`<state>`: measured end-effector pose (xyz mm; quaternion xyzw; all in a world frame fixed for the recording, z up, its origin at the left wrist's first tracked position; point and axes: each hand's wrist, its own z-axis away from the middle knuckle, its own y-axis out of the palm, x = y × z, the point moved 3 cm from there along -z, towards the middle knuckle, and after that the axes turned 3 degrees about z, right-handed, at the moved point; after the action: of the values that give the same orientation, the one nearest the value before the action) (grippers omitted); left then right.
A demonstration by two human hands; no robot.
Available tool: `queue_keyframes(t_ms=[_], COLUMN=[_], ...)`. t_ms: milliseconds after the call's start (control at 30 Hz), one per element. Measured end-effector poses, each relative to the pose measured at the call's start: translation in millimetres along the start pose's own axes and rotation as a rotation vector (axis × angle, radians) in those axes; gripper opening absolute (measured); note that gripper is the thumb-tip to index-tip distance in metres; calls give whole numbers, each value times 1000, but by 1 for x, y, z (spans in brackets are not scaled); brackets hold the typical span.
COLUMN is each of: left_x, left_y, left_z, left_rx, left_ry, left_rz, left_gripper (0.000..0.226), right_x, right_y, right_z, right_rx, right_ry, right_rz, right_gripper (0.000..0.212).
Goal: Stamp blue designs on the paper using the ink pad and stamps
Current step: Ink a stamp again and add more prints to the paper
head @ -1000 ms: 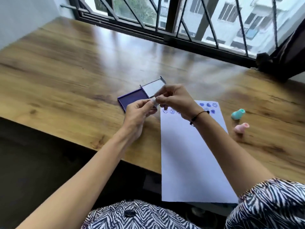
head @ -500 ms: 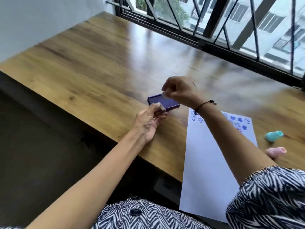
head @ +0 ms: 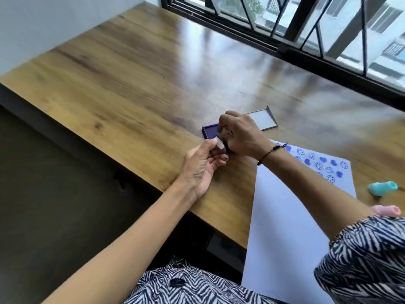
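Note:
The blue ink pad (head: 209,132) lies open on the wooden table, its clear lid (head: 262,120) folded back behind it. My right hand (head: 241,134) hovers over the pad's near edge, fingers pinched downward on a small stamp that they mostly hide. Just in front of it, my left hand (head: 202,166) rests on the table and pinches a small whitish stamp cap (head: 219,144). The white paper (head: 291,216) lies to the right, with blue smiley and heart prints (head: 317,165) along its far end.
A teal stamp (head: 383,188) and a pink stamp (head: 386,209) lie on the table right of the paper. A barred window (head: 306,29) runs along the table's far edge. The near table edge (head: 131,170) drops off at the left.
The two hands separated the small piece, then my right hand went to the ink pad. The camera view swung left, and the lid is visible again behind my right hand.

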<state>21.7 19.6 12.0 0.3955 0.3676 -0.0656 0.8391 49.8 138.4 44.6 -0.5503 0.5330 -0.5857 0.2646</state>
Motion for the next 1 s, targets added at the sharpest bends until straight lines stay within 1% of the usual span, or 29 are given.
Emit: queue_keyframes(t_ms=[167,233,267,333,400,467,533,600,633,700,733,800,867,1000], left_x=[1,0,0,0,3,12,28,50,62,84,93,108,114,117], left_y=[-3,-2,0,2,8,21,42,68,82,105,113,120,117,114], left_z=[0,2,3,5,7,9,12,17,20,25,27,27,22,20], left_rx=[-24,-11,6,59,135,231,339,449,495,558,581,603,581,577], left_ry=[-15,-1,8,37,75,90,72,33,18,11,16,50,92,102], left_rz=[-6,-34,-56,-112,-179,-239,-294,-379,-428,-528,-570,-647,-699,-689], left_gripper=[15,17,18,20,20,15,11,13,13,14,13,11,7,4], right_x=[7,5,0,-10,-19,-29,-39,-54,-62,-74,-81,-92,-99,-102], right_y=[0,-6,-10,-21,-35,-47,-58,-66,-69,-75,-79,-86,-90,-92], right_z=[-2,-5,-3,11,42,85,128,166,183,204,211,217,215,210], right_rx=[50,66,41,-119,-349,-541,-681,-778,-793,-773,-753,-677,-582,-360], right_ry=[9,74,139,332,513,639,745,858,909,982,1006,1024,999,925], right_rz=[1,-65,-159,-460,-704,-842,-885,-811,-752,-622,-533,-327,-170,80], right_gripper=[16,18,18,13,17,18,18,24,27,27,24,15,15,15])
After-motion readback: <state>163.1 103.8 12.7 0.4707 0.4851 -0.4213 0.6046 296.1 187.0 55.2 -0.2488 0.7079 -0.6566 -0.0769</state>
